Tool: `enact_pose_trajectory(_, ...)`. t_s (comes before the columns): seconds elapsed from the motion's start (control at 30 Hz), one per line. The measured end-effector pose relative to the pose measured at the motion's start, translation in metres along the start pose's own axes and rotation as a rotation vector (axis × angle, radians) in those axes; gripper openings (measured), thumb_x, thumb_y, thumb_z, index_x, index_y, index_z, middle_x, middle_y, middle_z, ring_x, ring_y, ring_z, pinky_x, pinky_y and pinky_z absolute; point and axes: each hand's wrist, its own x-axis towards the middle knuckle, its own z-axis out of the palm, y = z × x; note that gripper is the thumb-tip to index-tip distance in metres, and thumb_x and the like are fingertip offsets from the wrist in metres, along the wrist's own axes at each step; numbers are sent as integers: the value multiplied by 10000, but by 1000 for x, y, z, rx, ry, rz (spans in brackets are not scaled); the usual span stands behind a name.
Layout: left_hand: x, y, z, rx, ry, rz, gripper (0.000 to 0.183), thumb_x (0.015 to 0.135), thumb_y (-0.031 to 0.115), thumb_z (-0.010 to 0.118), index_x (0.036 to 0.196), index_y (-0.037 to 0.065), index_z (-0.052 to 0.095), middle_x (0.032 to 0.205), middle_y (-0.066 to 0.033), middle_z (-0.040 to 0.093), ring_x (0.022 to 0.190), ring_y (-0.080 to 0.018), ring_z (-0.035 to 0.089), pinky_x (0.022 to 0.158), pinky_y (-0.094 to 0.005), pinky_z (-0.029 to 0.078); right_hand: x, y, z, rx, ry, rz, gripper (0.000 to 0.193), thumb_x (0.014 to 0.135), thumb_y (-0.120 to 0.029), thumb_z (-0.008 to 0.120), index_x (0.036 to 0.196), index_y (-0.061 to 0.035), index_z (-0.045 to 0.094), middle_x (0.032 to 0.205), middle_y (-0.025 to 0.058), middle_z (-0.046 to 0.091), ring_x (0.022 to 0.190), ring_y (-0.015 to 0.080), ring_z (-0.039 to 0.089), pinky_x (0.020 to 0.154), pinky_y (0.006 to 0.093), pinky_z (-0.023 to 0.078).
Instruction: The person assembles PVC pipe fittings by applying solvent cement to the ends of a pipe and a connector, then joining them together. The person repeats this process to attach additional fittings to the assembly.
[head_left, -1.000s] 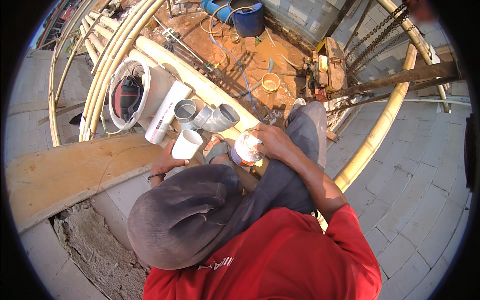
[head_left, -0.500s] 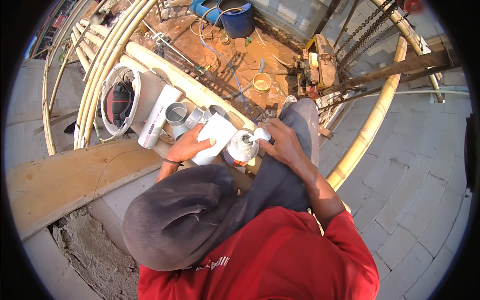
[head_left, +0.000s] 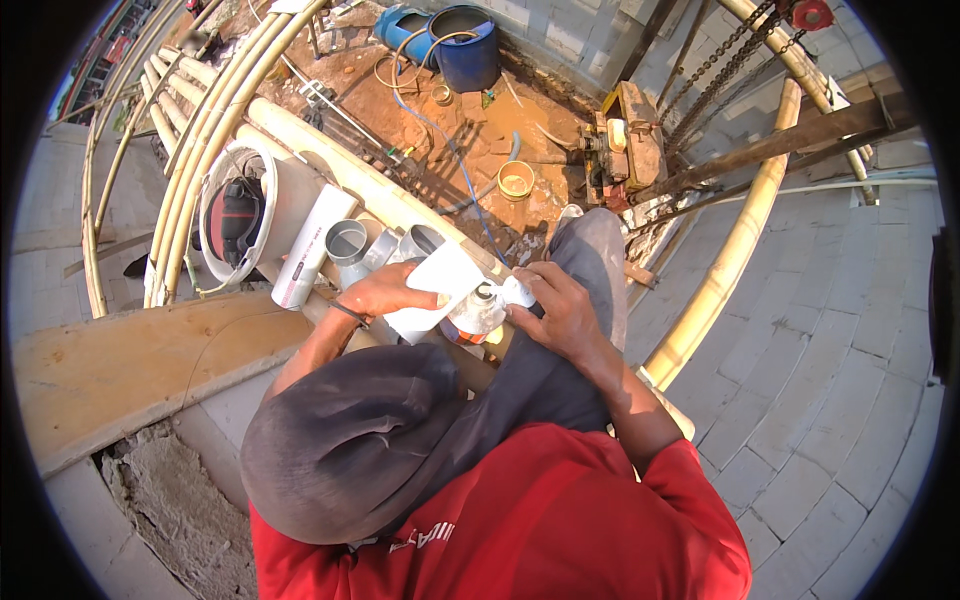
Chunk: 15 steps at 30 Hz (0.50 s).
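My left hand (head_left: pixel 385 292) grips a short white plastic pipe (head_left: pixel 436 288), with the thumb lying along its near side. Right beside the pipe stands a round can (head_left: pixel 472 318), smeared white at the top, with an orange and blue label lower down. Over the can's mouth my right hand (head_left: pixel 562 308) is closed on a small white piece with a dark end (head_left: pixel 514 292); its exact kind is unclear. Behind my left hand sit grey pipe fittings (head_left: pixel 347 242) and a longer white pipe (head_left: pixel 312 250) with dark print.
A white bucket (head_left: pixel 272 200) holding a black and red bag stands at left, by bamboo poles (head_left: pixel 225 130). Past my knees, lower down, are a blue drum (head_left: pixel 465 55), a yellow pail (head_left: pixel 515 180) and a rusty machine (head_left: pixel 630 140). A wooden plank (head_left: pixel 150 350) lies left.
The white pipe in my left hand has shifted right and now overlaps part of the can. My right hand has come slightly nearer with the white piece, still by the can's mouth.
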Motion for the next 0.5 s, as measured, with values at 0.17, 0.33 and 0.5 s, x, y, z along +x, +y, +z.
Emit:
enact_pose_trajectory(0.17,-1,17,9,394,115,-29,893,748,518,751,1274,-160,507,1190,-275,643,1127,-348,626,977,-362,479,-2,-3,-2,-26,31,-33,421,741,-150,816,1090,35,671,1050,176,655,896,332,682,780,394,571)
enact_pose_trajectory(0.33,2,2,13,431,147,-9,905,789,517,704,1309,-181,453,1287,-327,578,1238,-415,561,1041,-392,440,0,-7,-3,-40,41,-65,435,736,-158,822,1094,38,671,1051,178,656,899,330,680,784,389,570)
enact_pose_trajectory(0.5,-1,3,11,374,87,47,849,772,491,721,1297,-139,502,1275,-301,593,1219,-390,571,1033,-394,443,3,-10,-6,-48,43,-82,439,738,-168,822,1095,40,672,1055,179,657,903,328,677,787,390,568)
